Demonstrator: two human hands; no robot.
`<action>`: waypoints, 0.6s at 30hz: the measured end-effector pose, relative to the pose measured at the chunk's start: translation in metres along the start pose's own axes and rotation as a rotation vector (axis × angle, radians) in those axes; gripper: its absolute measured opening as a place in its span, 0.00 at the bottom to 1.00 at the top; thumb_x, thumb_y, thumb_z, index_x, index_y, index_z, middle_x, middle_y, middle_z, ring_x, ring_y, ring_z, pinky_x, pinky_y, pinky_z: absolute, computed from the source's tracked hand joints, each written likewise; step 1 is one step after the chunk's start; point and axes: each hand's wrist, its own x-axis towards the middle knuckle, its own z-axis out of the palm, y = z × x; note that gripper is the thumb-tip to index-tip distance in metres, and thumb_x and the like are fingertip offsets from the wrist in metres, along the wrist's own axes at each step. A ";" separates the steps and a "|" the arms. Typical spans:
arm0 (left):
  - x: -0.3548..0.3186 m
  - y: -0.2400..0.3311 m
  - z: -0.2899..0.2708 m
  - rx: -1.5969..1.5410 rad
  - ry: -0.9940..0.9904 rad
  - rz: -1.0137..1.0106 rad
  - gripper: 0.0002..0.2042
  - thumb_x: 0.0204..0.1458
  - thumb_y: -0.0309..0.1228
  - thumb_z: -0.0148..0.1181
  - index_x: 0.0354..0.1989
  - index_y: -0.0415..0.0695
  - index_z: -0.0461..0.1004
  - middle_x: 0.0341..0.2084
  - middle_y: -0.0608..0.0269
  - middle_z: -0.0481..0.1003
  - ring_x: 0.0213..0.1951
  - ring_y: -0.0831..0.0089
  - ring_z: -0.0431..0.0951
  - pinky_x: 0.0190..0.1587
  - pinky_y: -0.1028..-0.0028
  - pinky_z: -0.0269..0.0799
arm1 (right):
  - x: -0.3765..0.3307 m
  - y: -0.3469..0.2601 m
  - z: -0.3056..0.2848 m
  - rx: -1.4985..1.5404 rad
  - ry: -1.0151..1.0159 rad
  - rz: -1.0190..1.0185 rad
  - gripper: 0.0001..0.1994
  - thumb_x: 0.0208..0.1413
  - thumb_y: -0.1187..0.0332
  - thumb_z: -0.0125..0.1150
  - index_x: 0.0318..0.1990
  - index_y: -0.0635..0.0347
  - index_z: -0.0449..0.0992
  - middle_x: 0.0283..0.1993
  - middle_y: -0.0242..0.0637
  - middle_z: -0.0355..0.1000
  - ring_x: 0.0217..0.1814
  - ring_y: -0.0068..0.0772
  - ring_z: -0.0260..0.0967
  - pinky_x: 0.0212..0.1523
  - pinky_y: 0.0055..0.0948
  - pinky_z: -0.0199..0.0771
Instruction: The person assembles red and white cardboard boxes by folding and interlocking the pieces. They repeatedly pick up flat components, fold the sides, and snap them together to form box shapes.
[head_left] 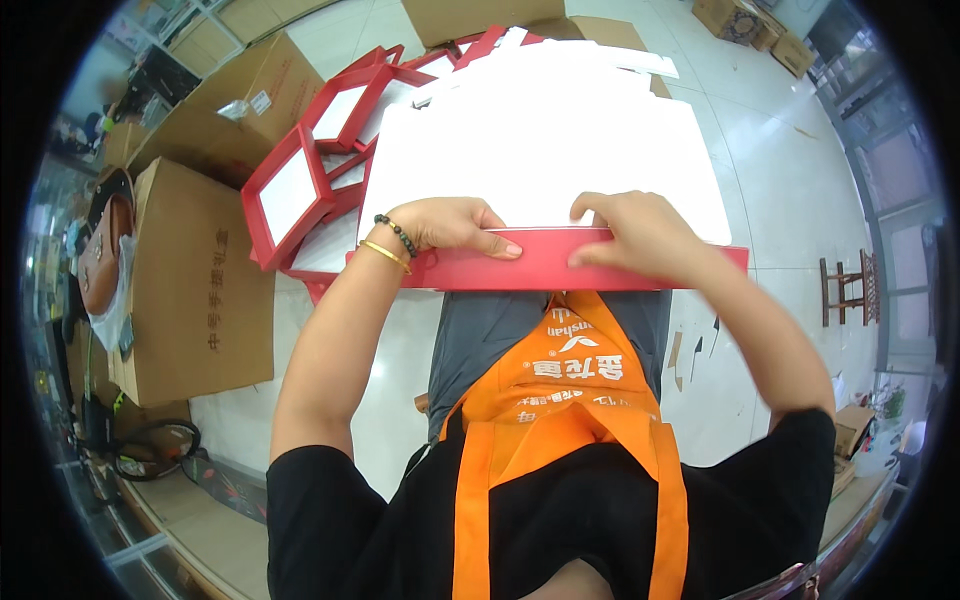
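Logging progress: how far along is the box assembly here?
Done: several red box trays with white insides lie piled at the person's left. In hand: both the left hand and right hand press the near red wall of a large white-lined box. Left: cannot tell how many remain; folded white pieces lie beyond.

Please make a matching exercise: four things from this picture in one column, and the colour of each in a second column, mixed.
Things:
1. box wall under both hands
2. apron
3. large carton on the left
4. wrist beads

Colours:
A. brown
B. dark
C. red
D. orange

Pairs: 1-C, 2-D, 3-A, 4-B. The left hand and the right hand both press on the wall.
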 end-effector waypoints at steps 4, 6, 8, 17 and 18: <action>0.012 -0.023 -0.007 -0.191 -0.091 0.042 0.18 0.65 0.41 0.71 0.50 0.36 0.86 0.39 0.68 0.87 0.37 0.84 0.82 0.46 0.79 0.80 | -0.050 -0.035 0.042 -0.690 0.477 -0.211 0.40 0.51 0.55 0.79 0.72 0.48 0.70 0.57 0.45 0.76 0.57 0.48 0.77 0.65 0.47 0.78; 0.018 -0.018 -0.009 -0.206 -0.100 0.037 0.18 0.65 0.42 0.71 0.49 0.36 0.87 0.38 0.68 0.87 0.37 0.84 0.83 0.45 0.80 0.80 | -0.045 -0.022 0.058 -0.771 0.574 -0.216 0.35 0.56 0.60 0.75 0.72 0.49 0.71 0.56 0.47 0.75 0.58 0.51 0.76 0.67 0.48 0.76; 0.015 -0.007 -0.009 -0.219 -0.100 0.019 0.18 0.65 0.42 0.71 0.48 0.37 0.87 0.38 0.68 0.87 0.37 0.84 0.83 0.45 0.80 0.80 | -0.042 -0.009 0.055 -0.726 0.567 -0.212 0.32 0.59 0.66 0.70 0.72 0.53 0.70 0.54 0.46 0.75 0.56 0.49 0.78 0.63 0.45 0.78; -0.012 0.015 0.026 0.254 0.017 0.029 0.22 0.68 0.52 0.64 0.48 0.41 0.85 0.31 0.70 0.85 0.32 0.80 0.82 0.37 0.74 0.78 | -0.067 -0.024 0.041 -0.436 0.205 -0.165 0.25 0.58 0.70 0.67 0.64 0.60 0.77 0.43 0.41 0.77 0.40 0.41 0.82 0.40 0.35 0.84; -0.026 0.027 0.040 0.504 0.263 0.095 0.25 0.67 0.55 0.63 0.56 0.44 0.80 0.29 0.65 0.85 0.30 0.72 0.83 0.38 0.71 0.78 | -0.063 -0.019 0.043 -0.391 0.185 -0.136 0.23 0.58 0.70 0.68 0.63 0.59 0.79 0.42 0.40 0.77 0.40 0.41 0.82 0.39 0.35 0.83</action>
